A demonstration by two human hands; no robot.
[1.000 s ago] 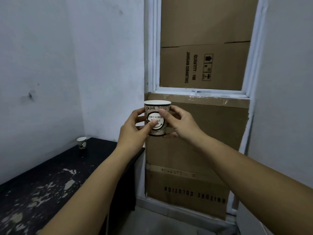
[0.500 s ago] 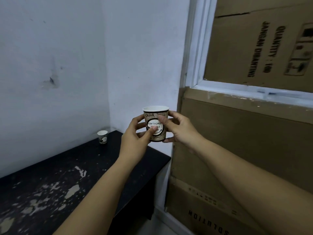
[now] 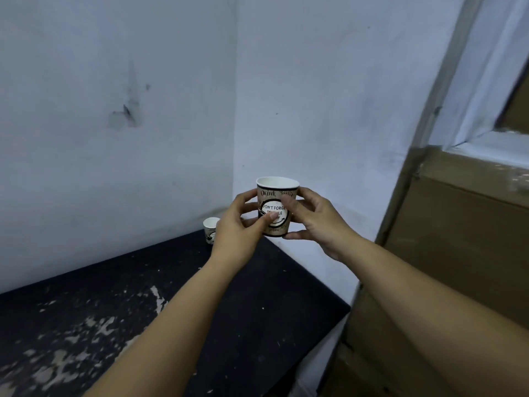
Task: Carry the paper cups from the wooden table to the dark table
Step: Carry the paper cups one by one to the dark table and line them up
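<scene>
I hold a printed paper cup (image 3: 275, 197) upright in the air with both hands, above the far corner of the dark table (image 3: 171, 305). My left hand (image 3: 239, 234) grips its left side with the thumb across the print. My right hand (image 3: 316, 222) grips its right side and supports the base with the fingers. A second paper cup (image 3: 209, 230) stands upright on the dark table in the back corner by the wall, partly hidden behind my left hand. The wooden table is out of view.
The dark table's top is scuffed with pale patches (image 3: 94, 336) of worn paint. White walls (image 3: 114, 138) meet in a corner behind it. Flattened brown cardboard (image 3: 446, 267) leans on the right under a white window frame (image 3: 486, 138).
The view has swung left and closer to the dark table. The held cup now sits over the table's far corner, and the cup on the table appears nearer my left hand.
</scene>
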